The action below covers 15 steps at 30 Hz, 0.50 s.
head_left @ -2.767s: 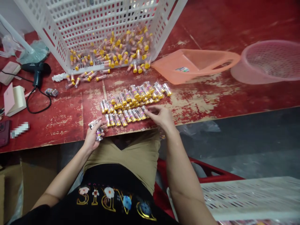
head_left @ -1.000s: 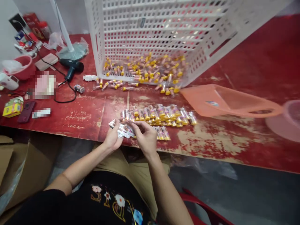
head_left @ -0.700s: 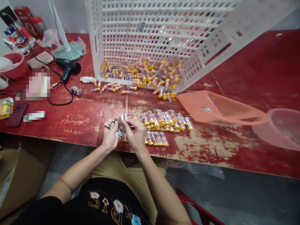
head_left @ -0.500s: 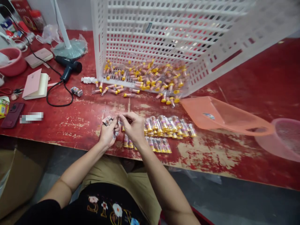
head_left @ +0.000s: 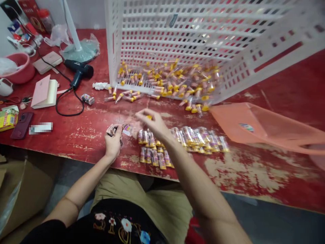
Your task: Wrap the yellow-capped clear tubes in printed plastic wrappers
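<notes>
My left hand [head_left: 113, 139] is closed round a small stack of printed wrappers [head_left: 111, 129] above the front of the red table. Just right of it is a clear printed sleeve [head_left: 127, 129]. My right hand [head_left: 152, 121] hangs over the table with thumb and forefinger toward the left; a yellow cap shows at its palm, the rest of that item hidden. Beneath and beside my right forearm lie rows of labelled tubes with yellow ends [head_left: 200, 139]. Unlabelled yellow-capped tubes [head_left: 175, 81] fill the bottom of a tipped white crate [head_left: 114, 44], and several lie before it.
A hair dryer [head_left: 79, 72] with its cord, a pink notebook [head_left: 45, 93], a bundle of wrappers [head_left: 87, 99] and a dark phone [head_left: 22, 125] are at left. An orange scoop-like tray [head_left: 236, 123] lies at right. A lamp base [head_left: 80, 51] stands behind.
My right hand has moved away from my left hand, up and to the right, and a yellow cap now shows in it. A clear sleeve now shows beside my left hand. The view has shifted slightly.
</notes>
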Each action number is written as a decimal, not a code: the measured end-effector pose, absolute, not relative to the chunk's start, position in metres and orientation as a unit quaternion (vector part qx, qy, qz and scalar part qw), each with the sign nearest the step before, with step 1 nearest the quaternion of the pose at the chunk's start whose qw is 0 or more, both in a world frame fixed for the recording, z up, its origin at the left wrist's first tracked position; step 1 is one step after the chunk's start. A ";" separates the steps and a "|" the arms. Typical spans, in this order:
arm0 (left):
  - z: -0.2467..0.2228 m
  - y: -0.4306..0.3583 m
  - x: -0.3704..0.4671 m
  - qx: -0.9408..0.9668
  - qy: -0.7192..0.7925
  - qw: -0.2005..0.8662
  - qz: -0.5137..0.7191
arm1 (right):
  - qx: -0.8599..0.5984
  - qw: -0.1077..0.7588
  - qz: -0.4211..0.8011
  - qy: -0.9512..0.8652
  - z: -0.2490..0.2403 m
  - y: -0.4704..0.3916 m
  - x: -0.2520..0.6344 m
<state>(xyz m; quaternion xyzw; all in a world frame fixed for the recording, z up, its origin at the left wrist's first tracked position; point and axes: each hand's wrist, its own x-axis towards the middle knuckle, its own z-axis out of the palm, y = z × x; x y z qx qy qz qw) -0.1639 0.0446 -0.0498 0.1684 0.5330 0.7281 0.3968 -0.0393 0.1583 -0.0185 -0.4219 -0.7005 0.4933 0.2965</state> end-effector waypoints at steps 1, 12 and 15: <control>-0.048 0.043 -0.158 0.181 0.532 0.399 0.724 | -0.406 0.295 0.554 -0.664 -0.014 0.134 -0.030; -0.012 -0.003 -0.075 0.109 0.481 0.589 0.640 | -0.490 0.473 0.505 -0.531 -0.015 0.028 0.031; -0.007 -0.002 -0.067 0.091 0.473 0.591 0.647 | -0.464 0.529 0.559 -0.440 -0.014 0.016 0.055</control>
